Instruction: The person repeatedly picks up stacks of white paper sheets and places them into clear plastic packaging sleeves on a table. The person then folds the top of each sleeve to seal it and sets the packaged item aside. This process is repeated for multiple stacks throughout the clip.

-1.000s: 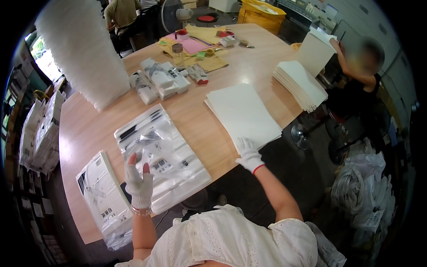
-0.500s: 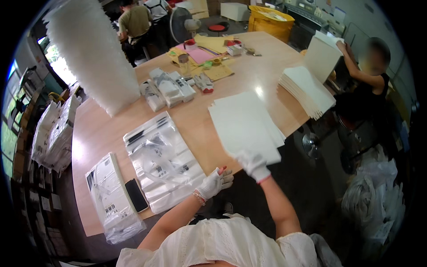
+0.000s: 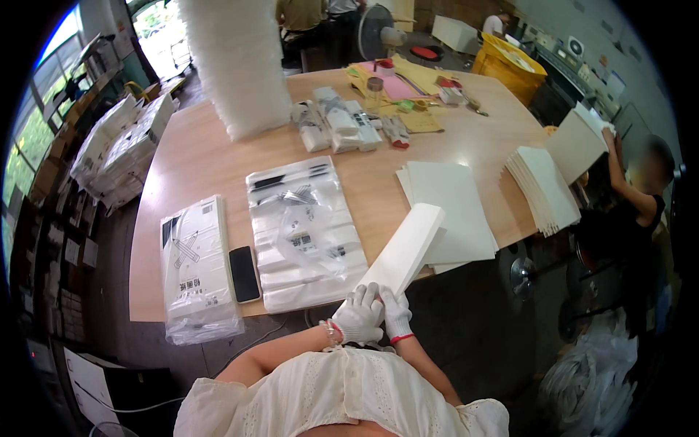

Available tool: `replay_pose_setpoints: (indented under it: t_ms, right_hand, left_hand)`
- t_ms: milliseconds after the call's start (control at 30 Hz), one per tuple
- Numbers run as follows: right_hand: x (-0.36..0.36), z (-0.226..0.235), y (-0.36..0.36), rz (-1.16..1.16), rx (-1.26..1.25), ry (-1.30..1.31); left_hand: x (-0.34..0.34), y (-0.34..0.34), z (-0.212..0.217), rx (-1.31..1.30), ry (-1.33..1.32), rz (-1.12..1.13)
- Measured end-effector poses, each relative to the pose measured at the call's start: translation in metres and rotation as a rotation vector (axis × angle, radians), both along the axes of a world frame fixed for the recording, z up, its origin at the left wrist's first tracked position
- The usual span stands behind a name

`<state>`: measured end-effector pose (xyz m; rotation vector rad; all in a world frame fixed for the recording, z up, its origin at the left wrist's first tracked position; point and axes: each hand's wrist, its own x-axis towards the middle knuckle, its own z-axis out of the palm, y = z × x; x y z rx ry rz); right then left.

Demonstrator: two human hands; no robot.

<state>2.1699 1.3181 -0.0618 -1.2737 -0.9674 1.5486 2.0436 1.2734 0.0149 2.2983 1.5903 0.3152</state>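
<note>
A stack of white paper (image 3: pixel 404 247), tilted on edge in front of my body, is held at its near end. White knit gloves cover both hands. My left hand (image 3: pixel 360 313) is closed over the stack's near left side, and my right hand (image 3: pixel 395 315) grips it from the right, close beside. The far end of the stack overlaps a pile of white sheets (image 3: pixel 455 197) on the table. To the left of my hands lies a pile of clear printed plastic bags (image 3: pixel 298 269), next to a black phone (image 3: pixel 244 274) and a plastic-wrapped paper pack (image 3: pixel 193 255).
The wooden table (image 3: pixel 196 156) carries small wrapped packs (image 3: pixel 338 124), a glove (image 3: pixel 395 131) and a tall white stack (image 3: pixel 244 73). At the right, a seated co-worker (image 3: pixel 644 186) handles sheets beside a fanned paper stack (image 3: pixel 542 189). Plastic bundles (image 3: pixel 593 371) lie on the floor.
My right hand has brought paper from the pile toward my body, now turned on edge. My left hand, empty before, has closed on it. The view has swung left.
</note>
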Motion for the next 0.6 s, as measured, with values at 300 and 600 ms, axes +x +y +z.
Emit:
replay_pose_setpoints:
  t_ms: [300, 600]
  right_hand:
    - [0.031, 0.08, -0.008, 0.232, 0.685, -0.494]
    - [-0.05, 0.096, 0.041, 0.786, 0.293, -1.41]
  left_hand:
    - [-0.198, 0.081, 0.052, -0.169, -0.97, 0.666]
    - [-0.072, 0.072, 0.024, 0.209, -0.785, 0.226]
